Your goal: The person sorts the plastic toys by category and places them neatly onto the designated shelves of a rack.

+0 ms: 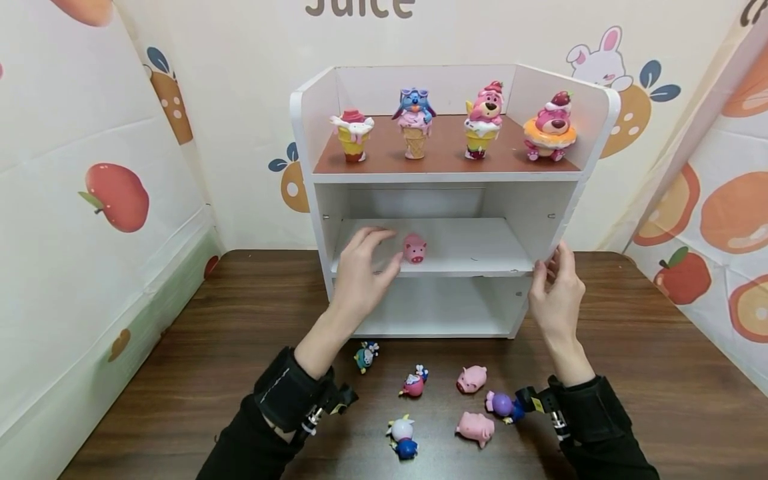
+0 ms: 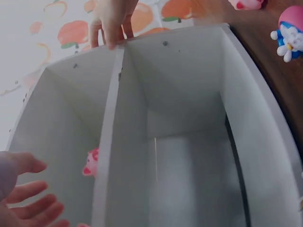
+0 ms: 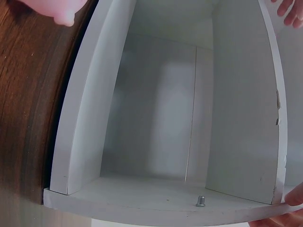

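Observation:
A small white display shelf (image 1: pixel 543 220) stands on the table. On its middle board sits a pink toy pig (image 1: pixel 414 248), facing out. My left hand (image 1: pixel 363 277) is just left of this pig, its fingers spread and holding nothing. In the left wrist view, the pig (image 2: pixel 91 162) is apart from the left fingers (image 2: pixel 38 208); a sliver of something pink shows at the lower edge. With thumb and fingers, my right hand (image 1: pixel 557 293) grips the front edge of the shelf's right side panel, level with the middle board.
Along the top board stand several ice-cream figurines (image 1: pixel 414 123) and a bear in an orange ring (image 1: pixel 549 127). Two pink pigs (image 1: pixel 475 428) and several small figures (image 1: pixel 403 437) lie on the table (image 1: pixel 240 373) before the shelf. The bottom compartment (image 1: pixel 444 307) is below.

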`<state>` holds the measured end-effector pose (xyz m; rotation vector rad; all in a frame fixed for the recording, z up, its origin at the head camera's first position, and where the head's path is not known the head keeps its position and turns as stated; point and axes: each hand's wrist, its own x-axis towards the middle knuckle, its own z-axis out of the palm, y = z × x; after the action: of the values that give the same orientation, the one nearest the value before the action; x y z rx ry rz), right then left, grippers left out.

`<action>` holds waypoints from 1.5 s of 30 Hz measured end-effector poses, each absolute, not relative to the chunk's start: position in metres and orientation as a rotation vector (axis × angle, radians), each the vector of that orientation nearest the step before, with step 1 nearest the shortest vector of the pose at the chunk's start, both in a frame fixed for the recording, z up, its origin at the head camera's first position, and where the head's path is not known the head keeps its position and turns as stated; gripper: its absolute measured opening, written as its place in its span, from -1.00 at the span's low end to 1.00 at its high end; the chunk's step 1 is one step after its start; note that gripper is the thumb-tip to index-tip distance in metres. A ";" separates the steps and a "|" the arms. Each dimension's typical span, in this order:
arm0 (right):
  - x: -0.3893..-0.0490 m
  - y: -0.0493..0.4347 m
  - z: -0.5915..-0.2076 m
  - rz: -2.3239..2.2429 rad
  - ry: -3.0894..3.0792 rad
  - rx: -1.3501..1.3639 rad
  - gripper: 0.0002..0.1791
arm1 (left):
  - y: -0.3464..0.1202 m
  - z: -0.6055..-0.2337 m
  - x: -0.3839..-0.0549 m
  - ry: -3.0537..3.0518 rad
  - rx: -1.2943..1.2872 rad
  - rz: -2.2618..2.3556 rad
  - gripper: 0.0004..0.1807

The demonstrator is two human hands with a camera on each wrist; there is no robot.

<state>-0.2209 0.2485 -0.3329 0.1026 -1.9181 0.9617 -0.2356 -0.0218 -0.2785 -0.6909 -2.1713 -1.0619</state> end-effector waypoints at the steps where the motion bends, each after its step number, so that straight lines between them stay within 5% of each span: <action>1: -0.221 0.249 -0.333 0.962 -1.918 0.101 -0.54 | -0.023 -0.282 -0.235 -2.107 -0.682 -1.086 -0.72; 15: -0.220 0.248 -0.333 0.960 -1.917 0.107 -0.53 | -0.046 -0.318 -0.242 -1.438 -0.391 -1.246 -0.73; 45: -0.220 0.249 -0.331 0.947 -1.928 0.104 -0.55 | -0.048 -0.347 -0.251 -1.691 -0.272 -1.622 -0.55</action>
<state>-0.2205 0.2495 -0.3313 0.1043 -1.9276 0.9467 -0.2514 -0.0484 -0.3469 -0.2716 -1.6913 -1.6218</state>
